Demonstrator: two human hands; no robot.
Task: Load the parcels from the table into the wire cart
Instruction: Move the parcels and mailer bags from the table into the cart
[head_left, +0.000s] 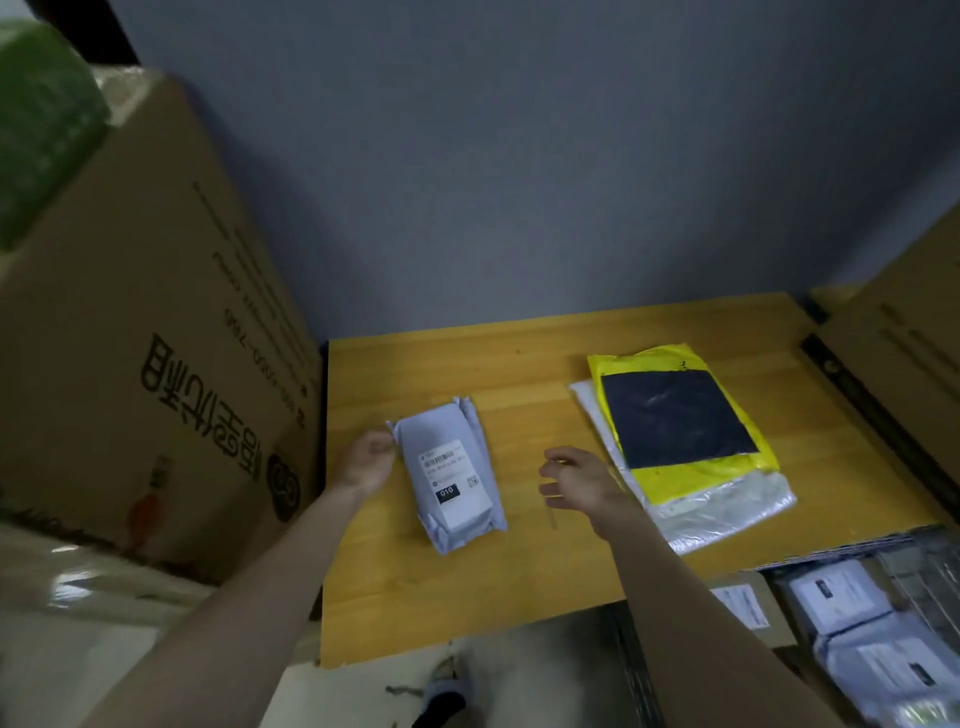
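Observation:
A grey poly-bag parcel (454, 470) with a white label lies on the wooden table (519, 374). My left hand (366, 462) touches its left edge near the top corner, fingers curled against the bag. My right hand (576, 480) hovers just right of that parcel with loosely curled fingers, holding nothing. A flat yellow parcel (680, 415) with a black panel lies at the right of the table on top of a clear-and-white bag (727, 512). The wire cart (924, 561) sits at the lower right with several parcels inside.
A large cardboard box (156, 338) with printed characters stands against the table's left side, a green bundle (36, 130) on top of it. More cardboard boxes (904, 322) rise at the right. A grey wall is behind the table.

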